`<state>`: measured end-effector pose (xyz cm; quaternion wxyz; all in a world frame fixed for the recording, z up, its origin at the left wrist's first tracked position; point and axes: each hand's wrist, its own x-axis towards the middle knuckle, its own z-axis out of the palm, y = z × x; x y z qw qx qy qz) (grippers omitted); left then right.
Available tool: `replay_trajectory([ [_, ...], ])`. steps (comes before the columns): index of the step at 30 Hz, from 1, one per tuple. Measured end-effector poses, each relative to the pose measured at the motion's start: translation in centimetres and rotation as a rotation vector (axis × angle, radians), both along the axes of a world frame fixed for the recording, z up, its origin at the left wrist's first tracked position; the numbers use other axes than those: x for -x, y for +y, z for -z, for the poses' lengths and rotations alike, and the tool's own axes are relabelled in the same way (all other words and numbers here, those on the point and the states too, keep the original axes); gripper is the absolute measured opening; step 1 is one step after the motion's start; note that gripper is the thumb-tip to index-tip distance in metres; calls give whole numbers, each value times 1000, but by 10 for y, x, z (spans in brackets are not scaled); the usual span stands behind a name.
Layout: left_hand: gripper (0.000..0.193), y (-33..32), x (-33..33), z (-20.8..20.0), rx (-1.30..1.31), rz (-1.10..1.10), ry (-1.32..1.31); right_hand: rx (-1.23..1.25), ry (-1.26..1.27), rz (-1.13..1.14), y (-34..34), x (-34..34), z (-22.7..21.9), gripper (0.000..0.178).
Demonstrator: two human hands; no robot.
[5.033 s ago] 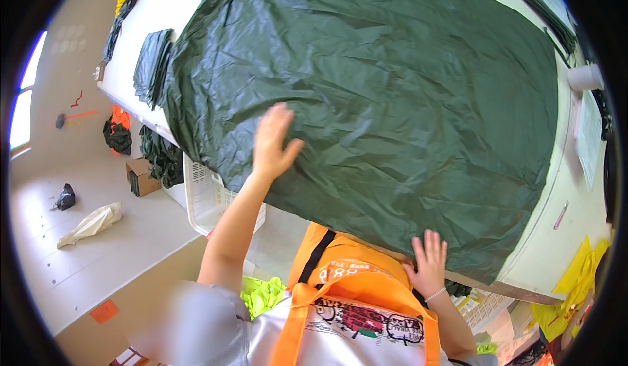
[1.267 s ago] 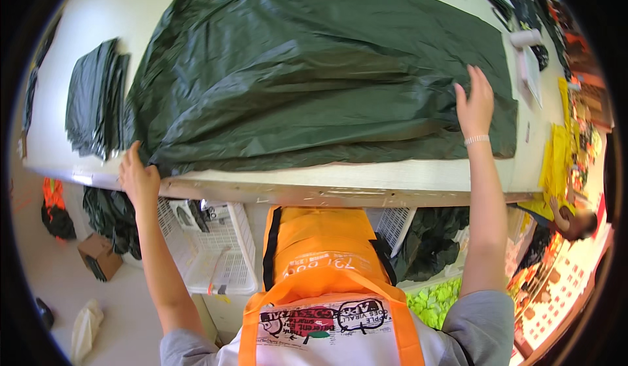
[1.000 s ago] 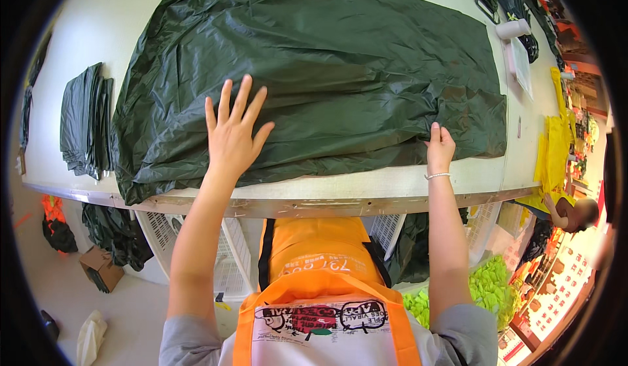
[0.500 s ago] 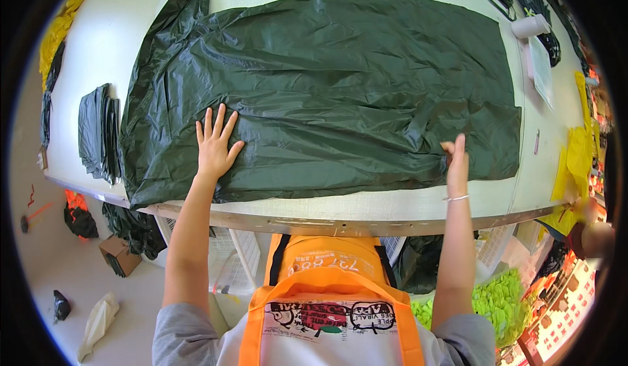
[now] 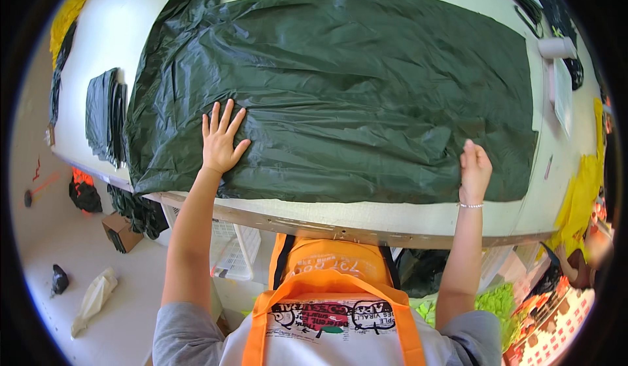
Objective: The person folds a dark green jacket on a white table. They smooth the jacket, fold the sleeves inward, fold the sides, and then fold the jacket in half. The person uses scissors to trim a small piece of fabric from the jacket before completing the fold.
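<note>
A large dark green piece of thin, shiny, raincoat-like cloth [image 5: 366, 71] lies spread across the white worktable, with creases running along its near half. My left hand [image 5: 223, 145] rests flat on its near left part, fingers spread and palm down. Over the near right part is my right hand [image 5: 476, 170], its fingers curled in toward the palm. Whether they pinch any cloth is hidden. Left of the cloth sits a folded stack of the same dark green material [image 5: 104, 117].
A white roll [image 5: 557, 48] and a pen [image 5: 548, 167] lie at the table's right. Yellow cloth [image 5: 575, 199] hangs over the right edge. Under the table stand a white basket [image 5: 245, 251] and bright green material [image 5: 494, 310]. A cardboard box [image 5: 120, 232] is on the floor at left.
My right hand has turned and curled its fingers, shifting slightly right and nearer. My left hand stays flat on the cloth. The whole view has shifted a little.
</note>
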<state>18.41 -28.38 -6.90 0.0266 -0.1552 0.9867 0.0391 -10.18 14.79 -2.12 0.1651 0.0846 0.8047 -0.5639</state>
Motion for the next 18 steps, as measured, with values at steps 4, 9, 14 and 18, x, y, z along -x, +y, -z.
replay_trajectory([
  [4,66,3,2,-1,-18,5,18,-70,-146,-231,-8,2,3,29],
  [9,66,1,0,4,-10,13,24,65,-114,-327,-19,-3,-2,26],
  [14,66,0,1,4,-6,41,15,8,114,-159,-11,-23,3,23],
  [18,65,0,-1,1,-10,51,0,26,225,-21,-18,-42,-3,22],
])
